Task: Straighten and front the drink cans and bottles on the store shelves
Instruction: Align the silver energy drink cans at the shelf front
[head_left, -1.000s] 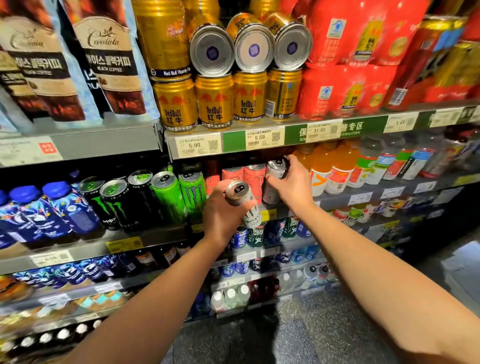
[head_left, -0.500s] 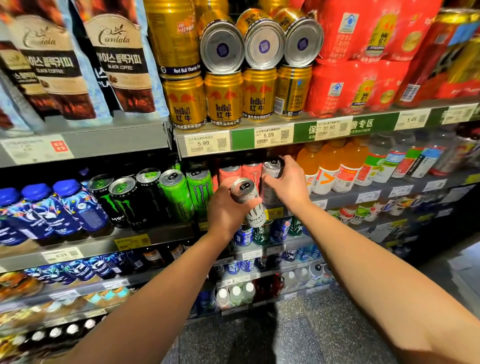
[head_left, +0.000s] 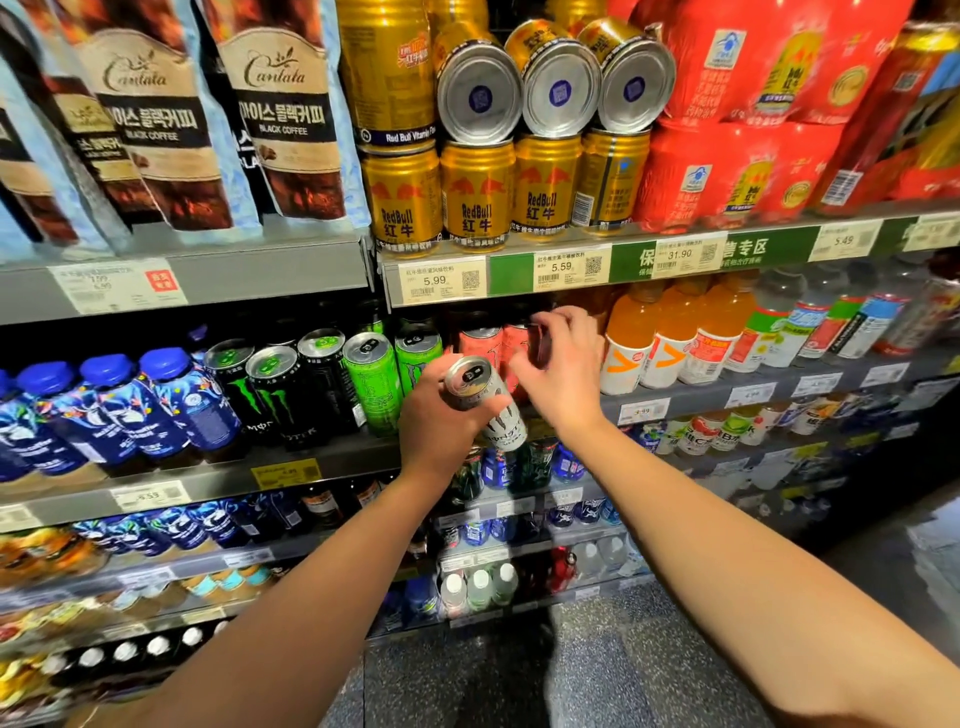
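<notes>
With the left hand (head_left: 441, 421) gripping the white can (head_left: 485, 402), tilted off the shelf (head_left: 322, 462) at 6 o'clock of the pink cans (head_left: 480, 340), and the right hand (head_left: 563, 364) reaching among them, fingers curled, grasp unclear, clear a gap, then seat it upright, label forward.

A shop's drinks aisle: tiered metal shelves (head_left: 291, 267) carry printed price tags (head_left: 441, 280) with QR codes along their edges, rows of gold cans (head_left: 475, 195), black and green energy cans (head_left: 283, 395), orange bottles (head_left: 670, 332) and hanging coffee pouches (head_left: 283, 114).
</notes>
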